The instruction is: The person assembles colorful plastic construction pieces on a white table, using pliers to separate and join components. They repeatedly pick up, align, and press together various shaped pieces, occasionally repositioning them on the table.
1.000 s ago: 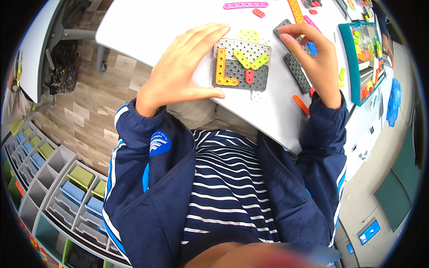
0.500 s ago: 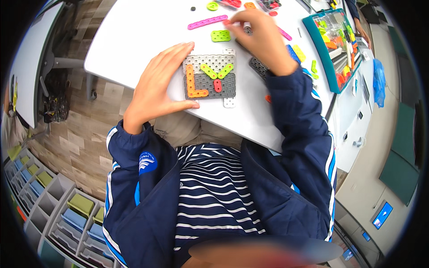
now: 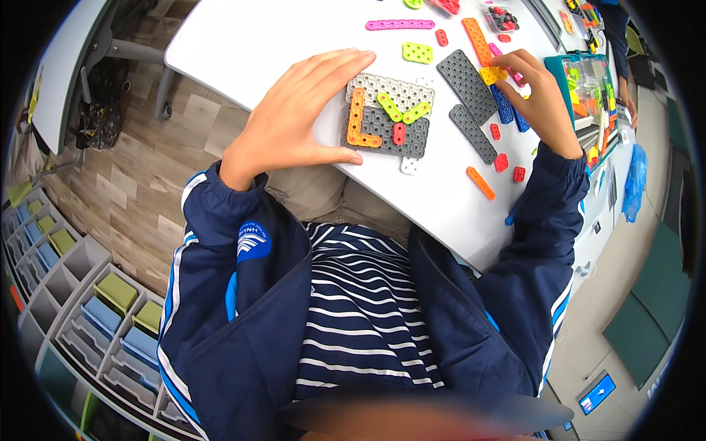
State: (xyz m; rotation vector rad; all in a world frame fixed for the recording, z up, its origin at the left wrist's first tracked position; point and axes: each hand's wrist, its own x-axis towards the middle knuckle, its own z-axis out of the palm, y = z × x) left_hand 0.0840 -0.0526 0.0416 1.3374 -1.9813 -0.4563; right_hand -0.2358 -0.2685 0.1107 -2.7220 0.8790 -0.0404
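My left hand (image 3: pixel 301 117) lies spread at the left side of a block of joined building plates, its thumb and fingers apart. The block has a light grey perforated plate (image 3: pixel 393 90) above a dark grey plate (image 3: pixel 379 132). On it sit an orange L-shaped piece (image 3: pixel 356 121), two lime strips (image 3: pixel 390 107) in a V and a short red piece (image 3: pixel 398 134). A white piece (image 3: pixel 410 166) sticks out at the near edge. At the right, my right hand (image 3: pixel 535 95) pinches a small yellow plate (image 3: pixel 493 75) above blue strips (image 3: pixel 504 106).
Loose dark grey plates (image 3: pixel 468 87), a long orange strip (image 3: pixel 476 40), a magenta strip (image 3: pixel 401 25), a lime plate (image 3: pixel 418 52) and several red bits lie on the white table (image 3: pixel 441 213). A teal-edged parts case (image 3: pixel 562 73) stands at the right. Another person's hand shows far right.
My right hand has moved right and nearer, from beside a small red piece to the yellow plate, which it now grips. My left hand stays by the block. The whole view has shifted.
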